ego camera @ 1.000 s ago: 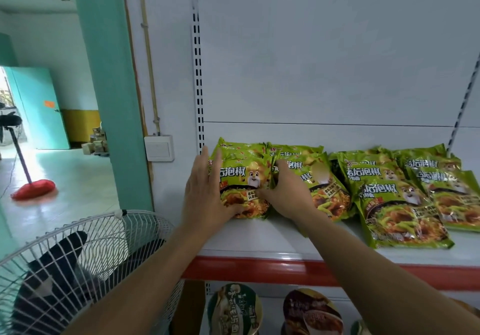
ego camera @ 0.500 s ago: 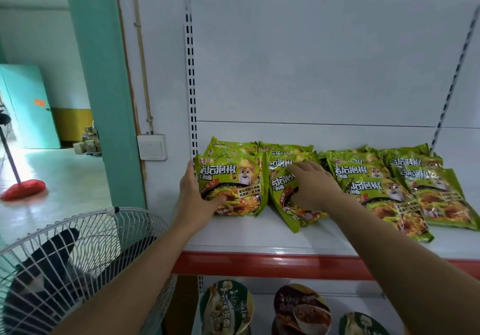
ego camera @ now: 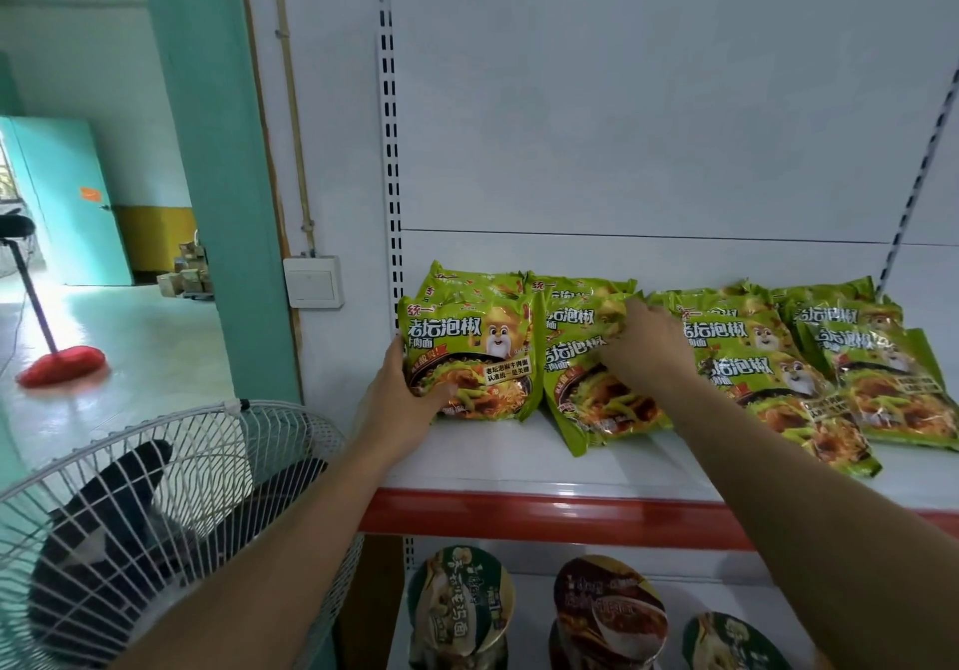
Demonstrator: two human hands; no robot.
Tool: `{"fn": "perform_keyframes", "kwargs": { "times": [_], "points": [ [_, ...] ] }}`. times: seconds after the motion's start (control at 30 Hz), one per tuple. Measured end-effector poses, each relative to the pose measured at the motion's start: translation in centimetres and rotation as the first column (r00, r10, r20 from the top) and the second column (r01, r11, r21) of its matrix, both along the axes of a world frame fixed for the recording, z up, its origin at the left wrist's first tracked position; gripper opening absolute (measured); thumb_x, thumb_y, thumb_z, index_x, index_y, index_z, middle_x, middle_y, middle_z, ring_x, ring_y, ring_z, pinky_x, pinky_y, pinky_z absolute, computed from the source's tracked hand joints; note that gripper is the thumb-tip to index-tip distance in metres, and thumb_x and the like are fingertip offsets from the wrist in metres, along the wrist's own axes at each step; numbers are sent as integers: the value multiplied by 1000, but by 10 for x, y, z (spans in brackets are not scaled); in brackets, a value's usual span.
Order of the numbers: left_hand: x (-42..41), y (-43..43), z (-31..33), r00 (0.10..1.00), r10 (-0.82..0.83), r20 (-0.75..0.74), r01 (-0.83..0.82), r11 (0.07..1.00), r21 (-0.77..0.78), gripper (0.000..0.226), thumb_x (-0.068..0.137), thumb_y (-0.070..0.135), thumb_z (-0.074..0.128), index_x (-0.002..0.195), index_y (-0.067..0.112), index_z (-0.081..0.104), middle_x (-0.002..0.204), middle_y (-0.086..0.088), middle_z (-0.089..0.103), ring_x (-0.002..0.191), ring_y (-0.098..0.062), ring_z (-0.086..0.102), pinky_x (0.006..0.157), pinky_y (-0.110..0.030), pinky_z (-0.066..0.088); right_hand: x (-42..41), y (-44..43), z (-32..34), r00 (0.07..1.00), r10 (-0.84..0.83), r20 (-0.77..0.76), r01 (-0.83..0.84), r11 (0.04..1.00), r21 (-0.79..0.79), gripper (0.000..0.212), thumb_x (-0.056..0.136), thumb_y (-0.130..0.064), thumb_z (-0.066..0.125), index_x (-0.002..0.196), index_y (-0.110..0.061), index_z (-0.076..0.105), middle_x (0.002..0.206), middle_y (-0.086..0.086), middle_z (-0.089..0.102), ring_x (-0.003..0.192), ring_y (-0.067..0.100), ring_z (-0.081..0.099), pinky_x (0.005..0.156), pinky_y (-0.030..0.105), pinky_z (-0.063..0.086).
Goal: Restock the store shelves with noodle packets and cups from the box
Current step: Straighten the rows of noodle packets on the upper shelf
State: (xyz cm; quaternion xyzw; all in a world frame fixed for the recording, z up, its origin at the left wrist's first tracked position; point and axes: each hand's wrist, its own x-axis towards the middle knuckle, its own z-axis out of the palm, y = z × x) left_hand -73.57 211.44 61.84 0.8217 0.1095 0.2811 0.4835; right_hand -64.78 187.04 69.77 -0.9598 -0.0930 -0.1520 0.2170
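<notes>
On the shelf (ego camera: 519, 462), packet (ego camera: 469, 358) between left fingers (ego camera: 396, 358).

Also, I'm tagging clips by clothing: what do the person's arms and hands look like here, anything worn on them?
The left forearm and right forearm are bare up to the frame edge, no sleeve in view. The left hand and right hand are ungloved; no watch, bracelet or ring shows.
</notes>
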Motion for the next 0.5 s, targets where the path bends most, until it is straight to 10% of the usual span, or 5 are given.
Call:
{"fn": "perform_keyframes", "kwargs": {
  "times": [0.33, 0.5],
  "points": [
    [1, -1, 0, 1000, 10, -8, -10, 1000, -3, 78, 81, 33, 79, 146, 30, 34, 131, 2, 60, 119, -24, 58, 104, -52, 45, -5, -6, -11, 997, 33, -68, -25, 993, 117, 61, 80, -39, 76, 133, -17, 57, 134, 13, 53, 120, 34, 49, 102, 49, 45],
    [0, -2, 1, 1000, 10, -12, -9, 1000, 7, 79, 82, 34, 78, 146, 29, 33, 131, 0, 60, 119, -26, 58, 104, -52, 45, -17, -2, -13, 997, 48, -62, -50, 999, -23, 77, 86, -45, 68, 148, -15, 34, 151, 16, 32, 138, 38, 30, 110, 50, 34]
  ]
}}
